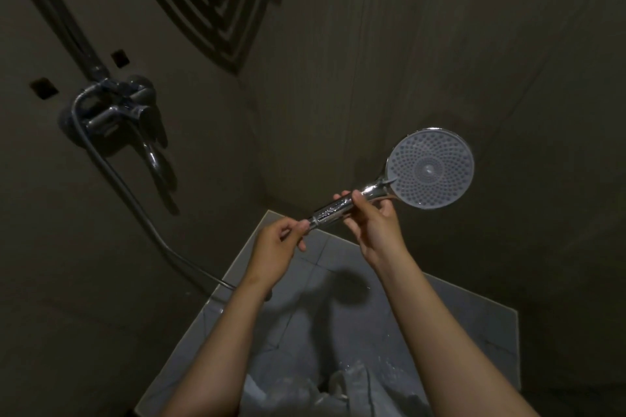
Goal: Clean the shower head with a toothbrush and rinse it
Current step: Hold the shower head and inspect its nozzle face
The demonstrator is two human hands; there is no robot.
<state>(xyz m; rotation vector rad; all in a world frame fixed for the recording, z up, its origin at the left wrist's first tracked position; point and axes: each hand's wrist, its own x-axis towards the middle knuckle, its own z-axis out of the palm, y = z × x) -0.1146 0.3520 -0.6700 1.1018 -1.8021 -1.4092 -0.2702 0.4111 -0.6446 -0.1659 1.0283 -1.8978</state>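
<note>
The chrome shower head [430,167] is held up in front of the wall, its round grey nozzle face turned toward me. My right hand [372,223] grips the handle just below the head. My left hand [276,245] pinches the lower end of the handle, where the hose joins. The grey hose [135,200] runs from the wall faucet down to behind my left forearm. No toothbrush is in view.
A chrome mixer faucet [118,115] with a lever is fixed to the left wall. A dark corner shelf [206,0] hangs above. Below lie pale floor tiles [440,308], wet in places, with light cloth at the bottom edge.
</note>
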